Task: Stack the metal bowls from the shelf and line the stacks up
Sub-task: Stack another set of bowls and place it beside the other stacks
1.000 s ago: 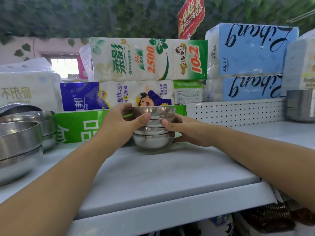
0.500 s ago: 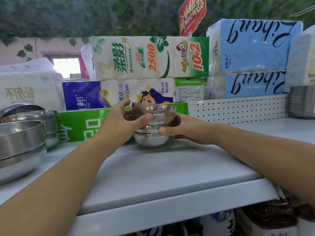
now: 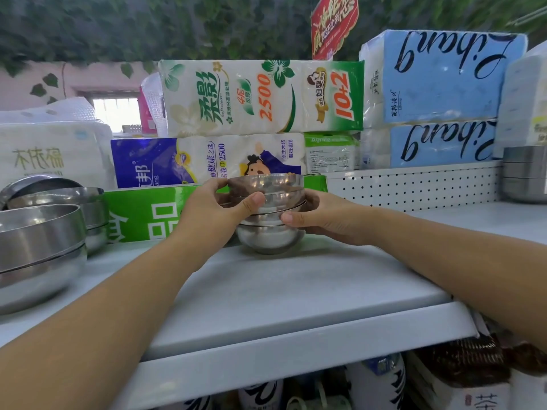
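Note:
A small stack of nested metal bowls (image 3: 268,229) stands on the white shelf (image 3: 281,285), near its back. My left hand (image 3: 213,214) grips the stack's upper bowls from the left, thumb across the front. My right hand (image 3: 319,216) holds the stack from the right, thumb on its side. A stack of larger metal bowls (image 3: 38,250) stands at the shelf's left edge, with another bowl stack (image 3: 74,208) behind it. A third bowl stack (image 3: 524,176) stands at the far right.
Packs of tissue paper (image 3: 260,99) and blue packs (image 3: 441,78) fill the back above a white perforated panel (image 3: 414,184). A green box (image 3: 142,214) lies behind the left hand. Packaged goods (image 3: 379,383) sit on the lower shelf.
Both hands have stayed on the small bowl stack, which rests at about the same spot. The camera has tilted slightly, so the scene sits a little lower in view.

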Tool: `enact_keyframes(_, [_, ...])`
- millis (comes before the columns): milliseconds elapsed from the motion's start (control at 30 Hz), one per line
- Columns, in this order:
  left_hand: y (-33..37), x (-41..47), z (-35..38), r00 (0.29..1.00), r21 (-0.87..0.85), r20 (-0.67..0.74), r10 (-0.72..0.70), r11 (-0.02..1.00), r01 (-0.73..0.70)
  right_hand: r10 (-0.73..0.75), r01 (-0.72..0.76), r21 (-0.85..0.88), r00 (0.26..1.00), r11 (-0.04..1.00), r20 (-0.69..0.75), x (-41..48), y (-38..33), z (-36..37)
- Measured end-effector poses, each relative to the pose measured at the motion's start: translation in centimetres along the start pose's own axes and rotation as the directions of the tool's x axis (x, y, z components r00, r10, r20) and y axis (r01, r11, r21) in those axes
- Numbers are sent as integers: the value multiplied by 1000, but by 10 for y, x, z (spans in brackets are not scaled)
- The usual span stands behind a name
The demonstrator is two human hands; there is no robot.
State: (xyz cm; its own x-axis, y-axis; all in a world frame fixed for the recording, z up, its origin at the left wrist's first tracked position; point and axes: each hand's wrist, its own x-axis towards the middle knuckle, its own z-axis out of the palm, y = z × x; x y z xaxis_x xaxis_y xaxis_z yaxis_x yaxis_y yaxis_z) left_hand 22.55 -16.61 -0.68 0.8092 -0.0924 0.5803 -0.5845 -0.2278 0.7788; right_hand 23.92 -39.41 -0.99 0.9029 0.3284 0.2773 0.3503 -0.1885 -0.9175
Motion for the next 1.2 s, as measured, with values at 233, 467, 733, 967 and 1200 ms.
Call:
enact_keyframes(233, [-6, 1, 3, 999, 15, 0, 35, 999, -35, 26, -26, -14, 1000, 1000, 16, -2, 2, -2])
enact_keyframes(467, [-6, -1, 4, 999, 4, 2, 46, 999, -46, 37, -35, -42, 998, 998, 42, -2, 4, -3])
enact_keyframes(733, [-5, -4, 6, 998, -18, -19, 64, 998, -65, 91, -83, -73, 989, 994, 116, -4, 4, -4])
enact_keyframes(967, [-4, -6, 6, 997, -21, -15, 72, 997, -72, 115, -95, -144, 983, 985, 140, -4, 4, 0])
enact_keyframes(1200, [-1, -5, 5, 999, -34, -22, 26, 999, -26, 59, -47, -126, 994, 991, 92, -2, -5, 3])
